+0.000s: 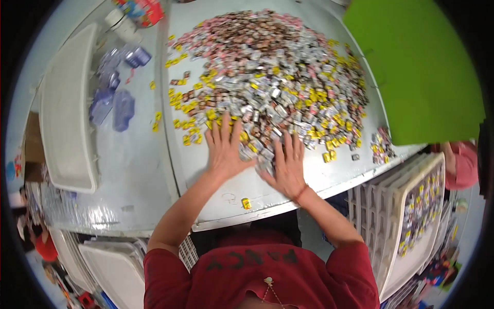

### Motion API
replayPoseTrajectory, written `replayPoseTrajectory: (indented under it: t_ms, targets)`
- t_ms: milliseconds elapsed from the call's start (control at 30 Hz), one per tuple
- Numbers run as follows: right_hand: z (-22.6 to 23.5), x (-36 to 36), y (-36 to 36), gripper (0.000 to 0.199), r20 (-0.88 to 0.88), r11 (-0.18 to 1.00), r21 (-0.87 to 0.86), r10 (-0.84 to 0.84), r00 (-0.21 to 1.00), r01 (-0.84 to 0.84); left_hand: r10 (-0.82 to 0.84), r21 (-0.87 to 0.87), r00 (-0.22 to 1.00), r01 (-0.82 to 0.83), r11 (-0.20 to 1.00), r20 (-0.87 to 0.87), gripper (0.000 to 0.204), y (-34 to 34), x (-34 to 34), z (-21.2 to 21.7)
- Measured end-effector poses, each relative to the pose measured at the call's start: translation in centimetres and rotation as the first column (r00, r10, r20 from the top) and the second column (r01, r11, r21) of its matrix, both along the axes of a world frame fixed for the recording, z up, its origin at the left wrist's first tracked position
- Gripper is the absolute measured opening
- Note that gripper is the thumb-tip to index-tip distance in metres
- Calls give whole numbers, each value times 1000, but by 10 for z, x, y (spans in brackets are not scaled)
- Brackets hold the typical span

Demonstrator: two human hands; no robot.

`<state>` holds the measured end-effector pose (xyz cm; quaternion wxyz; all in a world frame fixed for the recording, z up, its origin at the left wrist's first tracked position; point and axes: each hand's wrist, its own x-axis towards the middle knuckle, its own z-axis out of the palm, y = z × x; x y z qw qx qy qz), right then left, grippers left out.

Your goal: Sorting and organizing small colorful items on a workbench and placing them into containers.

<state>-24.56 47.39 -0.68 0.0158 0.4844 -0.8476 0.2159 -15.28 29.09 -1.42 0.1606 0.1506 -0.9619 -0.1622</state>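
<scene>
Touching near edge of mixed pile of small wrapped pieces (262, 67), left hand (224, 154) lay palm-down, fingers spread; right hand (289, 172) lay just beside it, fingers slightly parted. Could not tell whether palms covered any pieces. Pile stretched across pale tabletop (319, 177), beyond hands. Lone yellow piece (246, 203) sat near table's front edge. Purple containers (123, 110) and long white tray (67, 113) lay at left; green panel (417, 72) stood at right.
</scene>
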Motion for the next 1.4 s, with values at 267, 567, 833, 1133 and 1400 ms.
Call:
replayPoseTrajectory:
  t_ms: [267,567,833,1133,1400]
  targets:
    - [14,-77,-88,66,50,925,-343,-154,987,162,145,25,889,-149,989,-435,68,-58,-101,1]
    - [29,-139,0,50,-156,801,-488,-470,869,346,146,136,837,-86,987,-528,47,-81,-99,29]
    - [-28,-128,44,63,-137,575,-170,-818,558,800,376,-212,907,-412,886,-192,63,-67,-10,-15]
    - [-11,-113,-91,57,143,612,-499,-640,755,613,431,-87,870,-461,883,-240,71,-10,-93,-24]
    - [19,-180,-46,20,-590,892,-248,-448,672,377,443,-17,803,-490,872,-399,58,-61,-60,-30]
